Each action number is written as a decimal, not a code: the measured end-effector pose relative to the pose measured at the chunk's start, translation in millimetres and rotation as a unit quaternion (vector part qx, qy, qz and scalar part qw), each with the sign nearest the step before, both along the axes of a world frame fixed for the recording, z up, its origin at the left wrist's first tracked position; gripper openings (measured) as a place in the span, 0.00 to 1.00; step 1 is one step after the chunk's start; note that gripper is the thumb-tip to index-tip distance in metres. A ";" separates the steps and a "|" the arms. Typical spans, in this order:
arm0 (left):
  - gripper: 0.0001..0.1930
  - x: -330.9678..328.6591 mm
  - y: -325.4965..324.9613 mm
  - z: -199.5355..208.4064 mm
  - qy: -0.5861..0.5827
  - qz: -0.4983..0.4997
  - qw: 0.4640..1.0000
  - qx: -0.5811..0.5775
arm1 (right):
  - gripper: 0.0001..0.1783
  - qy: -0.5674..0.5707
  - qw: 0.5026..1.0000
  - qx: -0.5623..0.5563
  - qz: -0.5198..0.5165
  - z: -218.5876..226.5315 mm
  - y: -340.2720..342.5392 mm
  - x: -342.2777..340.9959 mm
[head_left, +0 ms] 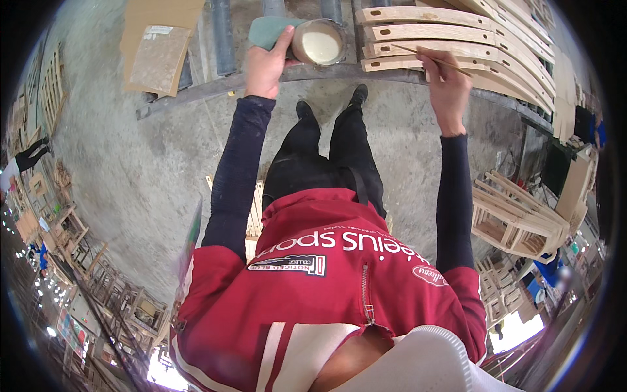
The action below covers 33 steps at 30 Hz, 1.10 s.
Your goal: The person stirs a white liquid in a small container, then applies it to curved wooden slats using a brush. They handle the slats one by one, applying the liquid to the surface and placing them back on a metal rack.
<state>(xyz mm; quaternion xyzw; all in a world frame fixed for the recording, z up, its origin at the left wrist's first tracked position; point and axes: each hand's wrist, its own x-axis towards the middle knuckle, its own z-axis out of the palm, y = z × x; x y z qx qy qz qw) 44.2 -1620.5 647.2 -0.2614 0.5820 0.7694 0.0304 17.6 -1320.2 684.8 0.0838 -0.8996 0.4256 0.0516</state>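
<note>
1. We see one cup (344,40) just right of our left hand (264,68), with a pale cream liquid (322,44) in it; its mouth faces up toward us.
2. Our left hand is curled round the cup's near side, thumb raised and fingers partly hidden; one green pad (266,32) sits between thumb and cup, beyond the palm. How firmly we grip either, we cannot tell.
3. Our right hand (445,81) pinches one thin stick (406,49) between thumb and fingers, its tip pointing left at the slats (424,32). Whether the tip touches the wood, we cannot tell.
4. The slats lie beyond and under our right hand, side by side; we count four slotted ends, one slot each. Farther right they overlap too much to count.
5. Below both hands a dark rail (196,93) crosses, and at least three grey tubes (223,36) run away from us beyond it.
6. Left of our left hand lies cardboard (135,32) with one flat packet (159,59) on it.
7. Our two shoes (305,110) stand between the hands on concrete floor (147,137).
8. Wooden frames (519,219) stand right of our right forearm; far left is another person (29,158).
</note>
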 end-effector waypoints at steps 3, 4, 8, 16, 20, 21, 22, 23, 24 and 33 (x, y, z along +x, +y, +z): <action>0.20 -7.3 7.9 3.0 0.038 -0.013 0.999 -0.024 | 0.05 -0.050 0.971 -0.234 0.015 42.4 -18.0 7.0; 0.20 -7.6 8.8 4.2 0.045 -0.024 0.998 -0.031 | 0.05 -0.064 0.956 -0.285 0.020 49.2 -24.2 8.5; 0.20 -17.3 18.7 14.9 0.076 -0.055 0.995 -0.026 | 0.07 -0.036 0.984 -0.165 0.057 44.3 -38.2 11.0; 0.19 -23.0 22.8 15.9 0.088 -0.051 0.995 -0.013 | 0.08 -0.186 0.931 -0.312 0.027 35.3 -35.9 1.7; 0.18 -26.1 23.4 8.7 0.071 -0.053 0.996 -0.005 | 0.09 -0.236 0.882 -0.408 -0.020 34.5 -34.8 -2.9; 0.18 -27.1 24.0 7.2 0.067 -0.050 0.996 -0.002 | 0.10 -0.243 0.866 -0.437 -0.025 34.4 -36.4 -4.4; 0.18 -27.7 24.9 6.4 0.062 -0.048 0.997 0.002 | 0.10 -0.253 0.862 -0.438 -0.026 32.2 -35.4 -5.8; 0.18 -29.1 26.8 7.1 0.057 -0.046 0.997 0.007 | 0.10 -0.262 0.859 -0.438 -0.027 28.4 -32.2 -7.0; 0.18 -30.3 28.3 7.4 0.052 -0.045 0.998 0.012 | 0.10 -0.271 0.856 -0.439 -0.029 24.4 -28.8 -8.5; 0.19 -30.2 13.9 -9.3 0.032 -0.029 0.999 -0.013 | 0.12 -0.142 0.922 -0.348 -0.087 6.8 -10.6 -35.7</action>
